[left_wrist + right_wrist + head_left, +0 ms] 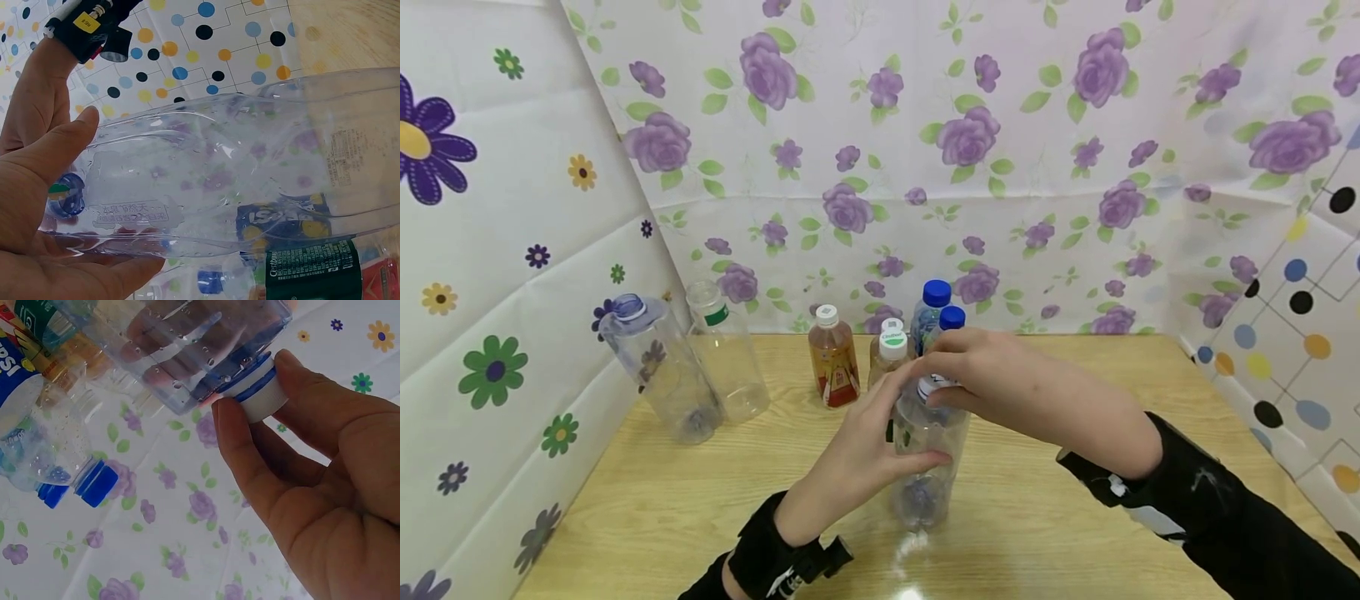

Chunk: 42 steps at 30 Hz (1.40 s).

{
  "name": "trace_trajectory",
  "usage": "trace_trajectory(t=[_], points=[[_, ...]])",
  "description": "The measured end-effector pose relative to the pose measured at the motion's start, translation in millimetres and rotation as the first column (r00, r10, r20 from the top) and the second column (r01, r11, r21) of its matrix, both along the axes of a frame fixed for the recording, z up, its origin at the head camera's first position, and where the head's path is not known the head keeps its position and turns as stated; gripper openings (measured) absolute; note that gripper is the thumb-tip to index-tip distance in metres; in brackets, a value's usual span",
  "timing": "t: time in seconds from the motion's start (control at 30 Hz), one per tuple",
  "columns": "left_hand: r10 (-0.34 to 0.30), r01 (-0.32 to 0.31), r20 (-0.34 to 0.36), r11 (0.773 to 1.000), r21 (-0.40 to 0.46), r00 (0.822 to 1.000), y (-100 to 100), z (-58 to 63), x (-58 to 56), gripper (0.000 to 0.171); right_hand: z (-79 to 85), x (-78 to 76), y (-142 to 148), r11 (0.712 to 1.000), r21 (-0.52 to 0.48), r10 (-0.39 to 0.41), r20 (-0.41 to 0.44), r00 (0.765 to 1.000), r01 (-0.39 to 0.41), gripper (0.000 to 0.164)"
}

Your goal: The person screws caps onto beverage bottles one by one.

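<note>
The right hand [1003, 375] pinches the ribbed white cap [267, 400] of a tall clear plastic bottle [934, 433] gripped by the left hand [868, 440]; it stands on the pale wooden tabletop [1060, 525], with room toward the right edge

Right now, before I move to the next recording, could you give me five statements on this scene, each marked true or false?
1. The right hand pinches the white cap of a clear bottle. True.
2. The left hand lies flat on the table. False: the left hand holds the clear bottle.
3. Two other clear bottles stand on the person's left. True.
4. The blue-capped bottles lie on their sides. False: both blue-capped bottles stand upright.
5. The amber drink's cap is blue. False: the amber drink bottle has a white top.
</note>
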<state>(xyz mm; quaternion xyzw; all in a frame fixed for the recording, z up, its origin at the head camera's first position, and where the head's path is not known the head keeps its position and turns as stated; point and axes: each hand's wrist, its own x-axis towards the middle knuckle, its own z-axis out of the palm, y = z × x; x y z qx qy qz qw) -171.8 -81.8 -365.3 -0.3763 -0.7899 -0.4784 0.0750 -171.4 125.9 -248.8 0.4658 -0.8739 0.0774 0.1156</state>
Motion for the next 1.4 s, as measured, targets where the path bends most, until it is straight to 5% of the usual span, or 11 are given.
trace_trajectory(t=[0.2, 0.33, 0.57, 0.73, 1.23, 1.4], points=[[-0.004, 0.004, 0.021, 1.000, -0.010, 1.000, 0, -1.2, 0.1, 0.097, 0.5, -6.0, 5, 0.996, 0.032, 0.085, 0.055, 0.995, -0.087, 0.035], [-0.014, 0.014, 0.026, 1.000, -0.008, 1.000, -1, -2.3, -0.3, 0.096, 8.0, -12.0, 10, 0.971, 0.100, 0.205, 0.115, 0.972, -0.216, 0.048], [-0.011, 0.011, 0.012, 1.000, 0.011, 1.000, -1, -1.4, -0.1, 0.099, 19.1, -28.1, 9, 0.904, 0.218, 0.374, 0.018, 0.927, -0.368, 0.045], [-0.011, 0.011, 0.004, 1.000, 0.013, 1.000, 0, -1.6, -0.6, 0.100, 19.4, -33.3, 10, 0.899, 0.208, 0.397, -0.020, 0.918, -0.385, 0.041], [-0.003, 0.003, 0.021, 1.000, -0.001, 1.000, 0, -0.1, -0.3, 0.102, 20.6, -26.1, 4, 0.915, 0.296, 0.298, -0.032, 0.954, -0.275, 0.031], [-0.006, 0.006, 0.000, 1.000, 0.008, 1.000, 1, 0.0, -0.8, 0.102, 17.6, -23.8, 4, 0.917, 0.305, 0.300, -0.105, 0.948, -0.257, 0.030]])
